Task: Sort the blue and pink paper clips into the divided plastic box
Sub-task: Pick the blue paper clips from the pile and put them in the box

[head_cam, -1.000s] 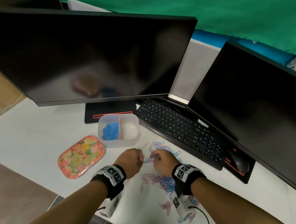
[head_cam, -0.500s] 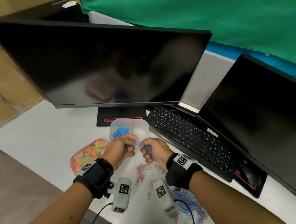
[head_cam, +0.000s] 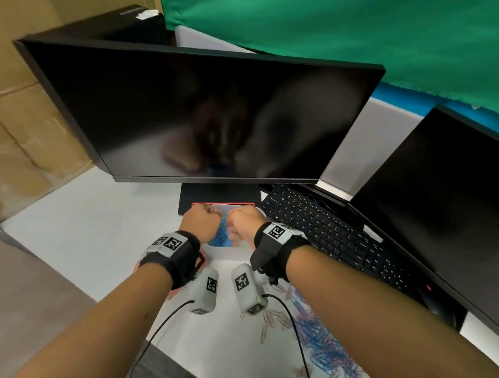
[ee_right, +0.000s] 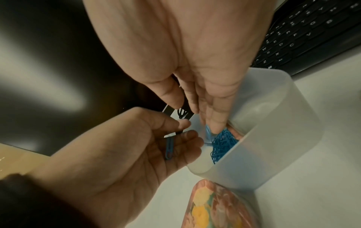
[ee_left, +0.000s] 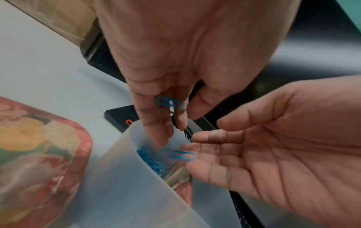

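The translucent divided box (head_cam: 235, 209) stands in front of the monitor foot, with a heap of blue clips (ee_right: 224, 141) in one compartment. Both hands hover over that compartment. My left hand (ee_left: 181, 118) is palm up with relaxed fingers, and one blue clip (ee_right: 169, 146) lies loose on them. My right hand (ee_right: 203, 111) points straight fingers down into the box, and a blurred blue clip (ee_left: 179, 155) is at its fingertips. In the head view the left hand (head_cam: 201, 221) and right hand (head_cam: 245, 224) hide most of the box.
A loose pile of blue and pink clips (head_cam: 321, 340) lies on the white desk at the near right. A floral lid (ee_left: 39, 154) sits left of the box. A keyboard (head_cam: 327, 230), a mouse (head_cam: 438, 308) and two dark monitors (head_cam: 217, 115) ring the area.
Both hands rose from the loose pile with blue clips and moved forward over the box. The right hand's fingers have straightened above the blue compartment.
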